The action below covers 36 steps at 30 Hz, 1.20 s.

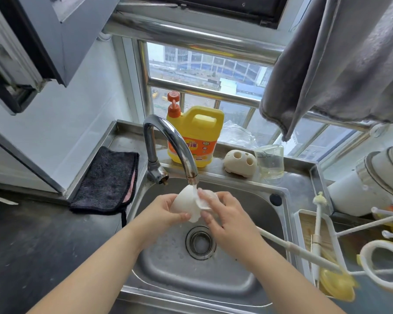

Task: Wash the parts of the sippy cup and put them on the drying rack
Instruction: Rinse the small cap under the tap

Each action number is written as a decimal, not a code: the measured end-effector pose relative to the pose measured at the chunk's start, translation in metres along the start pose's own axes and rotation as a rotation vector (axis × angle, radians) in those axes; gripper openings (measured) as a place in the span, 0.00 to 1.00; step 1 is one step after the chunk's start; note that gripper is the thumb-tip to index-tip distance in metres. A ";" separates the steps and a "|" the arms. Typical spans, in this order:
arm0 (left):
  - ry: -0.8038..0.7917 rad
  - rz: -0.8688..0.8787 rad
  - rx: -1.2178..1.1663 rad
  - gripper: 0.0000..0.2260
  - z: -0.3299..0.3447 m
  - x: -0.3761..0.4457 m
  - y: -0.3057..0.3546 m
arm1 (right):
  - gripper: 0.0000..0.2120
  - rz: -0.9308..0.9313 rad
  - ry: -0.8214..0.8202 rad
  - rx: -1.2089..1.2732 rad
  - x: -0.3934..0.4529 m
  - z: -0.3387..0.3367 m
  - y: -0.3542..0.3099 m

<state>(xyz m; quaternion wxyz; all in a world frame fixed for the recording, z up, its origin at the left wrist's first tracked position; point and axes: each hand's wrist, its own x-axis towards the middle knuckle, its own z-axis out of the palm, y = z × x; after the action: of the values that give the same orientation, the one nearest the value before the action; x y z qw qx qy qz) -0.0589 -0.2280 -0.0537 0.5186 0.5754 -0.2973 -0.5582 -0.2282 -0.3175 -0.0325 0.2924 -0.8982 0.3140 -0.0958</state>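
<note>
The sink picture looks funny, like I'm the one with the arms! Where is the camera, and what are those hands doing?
The camera sits on a person's head and looks down, so you see their own two arms. The left hand grips a white plastic cup part under water running from the curved silver tap. The right hand holds the part too, at a thin white piece on its side. Below them is the steel sink. Behind it stand a yellow soap jug with an orange pump, a cream holder with holes and a clear glass jar. The white drying rack waits on the right.
</note>
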 end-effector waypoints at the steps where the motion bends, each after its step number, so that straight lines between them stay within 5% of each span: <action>1: -0.014 0.006 0.033 0.16 0.001 0.001 0.000 | 0.23 0.035 0.016 0.010 0.005 -0.001 0.001; 9: -0.037 0.095 -0.031 0.15 0.000 0.001 0.006 | 0.26 -0.094 0.036 -0.021 0.003 0.006 -0.016; 15: -0.093 0.052 -0.041 0.20 0.007 0.002 0.000 | 0.23 0.065 0.063 0.149 0.022 0.002 -0.007; 19: -0.087 0.053 -0.154 0.16 0.005 0.005 0.014 | 0.22 0.032 0.050 0.125 0.015 0.004 -0.013; 26: 0.013 0.066 0.007 0.09 -0.006 0.009 0.007 | 0.25 -0.039 -0.023 0.031 -0.006 0.006 -0.004; 31: -0.048 0.061 0.017 0.08 0.005 0.010 0.004 | 0.27 0.096 0.092 0.117 0.017 0.001 0.004; 36: 0.025 0.109 -0.038 0.08 0.002 0.012 0.010 | 0.25 -0.046 0.082 0.000 0.013 0.007 -0.013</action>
<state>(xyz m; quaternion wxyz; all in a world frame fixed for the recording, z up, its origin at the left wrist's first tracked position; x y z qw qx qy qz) -0.0558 -0.2427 -0.0478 0.5628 0.5553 -0.3111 -0.5274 -0.2091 -0.3145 -0.0308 0.2770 -0.9006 0.3047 -0.1392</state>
